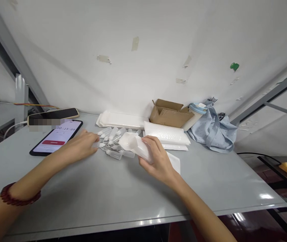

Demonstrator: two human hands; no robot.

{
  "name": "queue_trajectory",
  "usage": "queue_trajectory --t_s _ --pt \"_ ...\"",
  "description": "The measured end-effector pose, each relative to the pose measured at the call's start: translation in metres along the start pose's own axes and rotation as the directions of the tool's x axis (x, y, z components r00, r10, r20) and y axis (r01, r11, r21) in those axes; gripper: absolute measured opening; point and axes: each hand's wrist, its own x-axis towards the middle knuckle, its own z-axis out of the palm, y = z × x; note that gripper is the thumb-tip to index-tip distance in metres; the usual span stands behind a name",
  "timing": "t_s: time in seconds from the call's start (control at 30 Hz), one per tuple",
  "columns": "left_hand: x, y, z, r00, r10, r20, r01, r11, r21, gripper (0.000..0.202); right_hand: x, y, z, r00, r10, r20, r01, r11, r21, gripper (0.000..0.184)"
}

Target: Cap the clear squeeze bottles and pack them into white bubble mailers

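My right hand (157, 161) is wrapped round a white bubble mailer (143, 149), whose mouth gapes to the left; its far end shows past the hand. To the left of it lies a loose pile of small translucent plastic bottles (114, 154) with thin white tips. At the pile's left edge, my left hand (84, 145) pinches one small plastic bottle (98, 145), partly covered by the fingers. More white bubble mailers (167, 134) are stacked just behind my right hand.
A flat white stack (123, 119) lies along the wall. Behind the mailers stand an opened cardboard box (168, 114), a blue-lidded cup (195, 116) and a light blue cloth bag (212, 131). On the left are a phone showing a timer (57, 137) and a dark device with a cable (54, 116).
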Motion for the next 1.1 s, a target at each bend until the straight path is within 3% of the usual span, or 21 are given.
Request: queue_trajectory --t_s 0.13,0.47,0.67,0.83,0.97,1.1 --pt "-0.002 0.0 0.004 0.998 0.062 -0.03 -0.065 0.994 -0.084 0.02 0.001 -0.002 -0.001 0.999 0.0 0.051 0.0 1.0 -0.005 0.057" --pt "-0.019 0.029 -0.04 0.99 -0.066 -0.123 -0.002 0.875 -0.484 0.033 0.0 0.0 0.001 0.981 0.069 0.181 -0.062 0.997 -0.043 0.06" --pt "-0.028 0.041 -0.039 0.903 -0.051 -0.427 -0.101 0.94 -0.326 0.037 -0.001 -0.001 0.004 0.976 0.077 0.206 -0.07 0.997 -0.043 0.06" --pt "-0.029 0.045 -0.037 0.936 0.007 -0.352 -0.196 0.841 -0.504 0.038 -0.002 0.0 0.007 0.981 0.065 0.185 -0.058 0.997 -0.042 0.06" --pt "-0.022 0.048 -0.022 0.95 0.155 -0.27 -0.277 0.816 -0.508 0.042 -0.002 -0.001 0.007 0.986 0.043 0.161 -0.039 0.999 -0.033 0.06" --pt "-0.019 0.054 -0.003 0.934 0.265 -0.24 -0.352 0.803 -0.482 0.042 -0.002 -0.003 0.007 0.991 0.016 0.132 -0.014 1.0 -0.021 0.059"
